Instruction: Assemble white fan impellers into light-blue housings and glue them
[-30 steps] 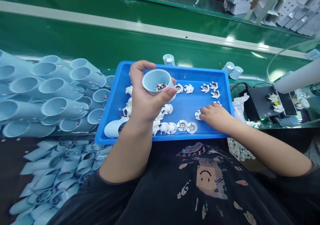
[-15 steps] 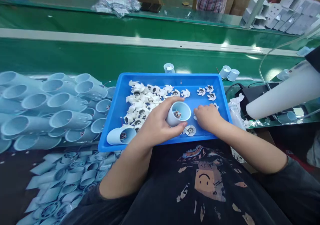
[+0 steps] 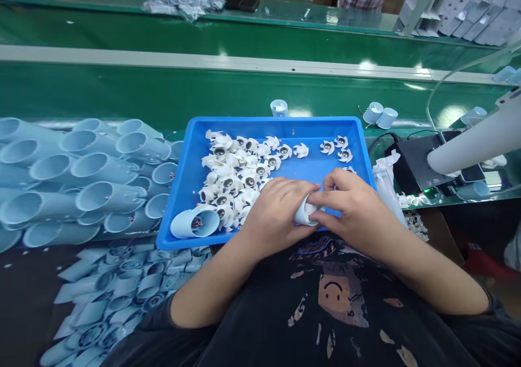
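Observation:
My left hand [image 3: 272, 212] is wrapped round a pale blue plastic tube [image 3: 304, 213] at the near edge of the blue tray [image 3: 244, 125]. My right hand [image 3: 353, 209] is closed against the tube's open end, fingers pinched there; what they hold is hidden. Several small white fan blades [image 3: 240, 174] lie heaped in the tray's left half, and a few more fan blades [image 3: 340, 145] lie at its far right. Another pale blue tube [image 3: 194, 223] lies on its side in the tray's near left corner.
A stack of pale blue tubes [image 3: 81, 177] lies left of the tray, with more tubes [image 3: 122, 296] below. A green conveyor belt [image 3: 163, 84] runs behind. A black box [image 3: 411, 163] and a white cylinder [image 3: 472, 141] sit at the right. Other people stand beyond the belt.
My left hand brought the tube down from above the tray to its near edge. My right hand left the tray floor and closed onto the tube's open end.

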Tool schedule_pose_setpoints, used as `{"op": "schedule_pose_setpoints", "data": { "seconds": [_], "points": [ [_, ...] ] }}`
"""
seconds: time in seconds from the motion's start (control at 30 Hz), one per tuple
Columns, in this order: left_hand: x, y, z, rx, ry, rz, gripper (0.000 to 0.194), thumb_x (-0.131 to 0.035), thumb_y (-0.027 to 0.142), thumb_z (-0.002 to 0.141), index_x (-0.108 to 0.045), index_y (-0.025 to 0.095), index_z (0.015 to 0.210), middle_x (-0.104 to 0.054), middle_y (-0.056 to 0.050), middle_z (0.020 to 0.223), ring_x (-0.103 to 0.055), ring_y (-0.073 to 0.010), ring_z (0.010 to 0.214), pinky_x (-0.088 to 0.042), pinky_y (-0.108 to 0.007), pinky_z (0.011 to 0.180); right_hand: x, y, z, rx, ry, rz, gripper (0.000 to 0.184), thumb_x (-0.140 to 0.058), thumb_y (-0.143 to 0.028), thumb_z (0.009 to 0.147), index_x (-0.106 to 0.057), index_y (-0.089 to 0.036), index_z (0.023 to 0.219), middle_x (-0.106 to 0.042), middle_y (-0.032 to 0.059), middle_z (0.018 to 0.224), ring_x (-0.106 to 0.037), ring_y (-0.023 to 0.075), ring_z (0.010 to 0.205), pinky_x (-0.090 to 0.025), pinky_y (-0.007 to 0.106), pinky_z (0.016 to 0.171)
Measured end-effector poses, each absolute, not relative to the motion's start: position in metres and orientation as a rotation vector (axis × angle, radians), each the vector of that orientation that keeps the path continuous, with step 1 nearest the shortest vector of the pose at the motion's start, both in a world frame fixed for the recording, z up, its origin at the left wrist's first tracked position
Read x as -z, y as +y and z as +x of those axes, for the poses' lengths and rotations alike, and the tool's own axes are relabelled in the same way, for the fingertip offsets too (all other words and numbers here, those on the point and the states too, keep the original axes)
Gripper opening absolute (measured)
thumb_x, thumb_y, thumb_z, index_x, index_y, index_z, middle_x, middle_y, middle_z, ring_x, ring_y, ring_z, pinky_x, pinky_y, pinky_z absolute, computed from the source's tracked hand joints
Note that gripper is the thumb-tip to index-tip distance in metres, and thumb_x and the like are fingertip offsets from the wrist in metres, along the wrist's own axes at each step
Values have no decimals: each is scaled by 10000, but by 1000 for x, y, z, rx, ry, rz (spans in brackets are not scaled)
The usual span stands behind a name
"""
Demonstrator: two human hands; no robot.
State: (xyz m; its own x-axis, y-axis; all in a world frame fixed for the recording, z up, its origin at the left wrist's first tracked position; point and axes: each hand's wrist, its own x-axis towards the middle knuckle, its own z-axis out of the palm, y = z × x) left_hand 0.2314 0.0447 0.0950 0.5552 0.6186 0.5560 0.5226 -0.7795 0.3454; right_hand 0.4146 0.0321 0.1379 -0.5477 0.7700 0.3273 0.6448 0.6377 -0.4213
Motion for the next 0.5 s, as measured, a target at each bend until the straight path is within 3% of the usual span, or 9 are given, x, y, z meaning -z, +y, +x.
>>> {"op": "schedule_pose_setpoints", "data": {
  "seconds": [0.27, 0.37, 0.5],
  "points": [
    [-98, 34, 244, -1106, 1130, 2697, 230, -495, 298, 889, -514, 174, 1082, -719, -84, 948, -677, -221, 844, -477, -372, 794, -128, 36, 420, -508, -2276, -1112, 117, -679, -266, 837, -732, -211, 926, -491, 30, 830, -485, 145, 767, -419, 296, 706],
    [-105, 40, 239, -1004, 1085, 2670, 324, -547, 407, 887, -525, 179, 1116, -712, -84, 1012, -670, -228, 892, -471, -403, 877, -140, 27, 434, -562, -2258, -1088, 159, -632, -318, 878, -736, -202, 846, -472, 21, 787, -487, 131, 730, -408, 278, 655],
    [-130, 60, 227, -941, 1203, 2599, 550, -676, 602, 747, -587, 202, 1114, -632, -98, 1099, -608, -276, 1031, -500, -424, 891, -160, 12, 458, -791, -2150, -995, 208, -602, -290, 904, -708, -193, 754, -477, 8, 767, -508, 90, 695, -412, 226, 592]
  ]
}}
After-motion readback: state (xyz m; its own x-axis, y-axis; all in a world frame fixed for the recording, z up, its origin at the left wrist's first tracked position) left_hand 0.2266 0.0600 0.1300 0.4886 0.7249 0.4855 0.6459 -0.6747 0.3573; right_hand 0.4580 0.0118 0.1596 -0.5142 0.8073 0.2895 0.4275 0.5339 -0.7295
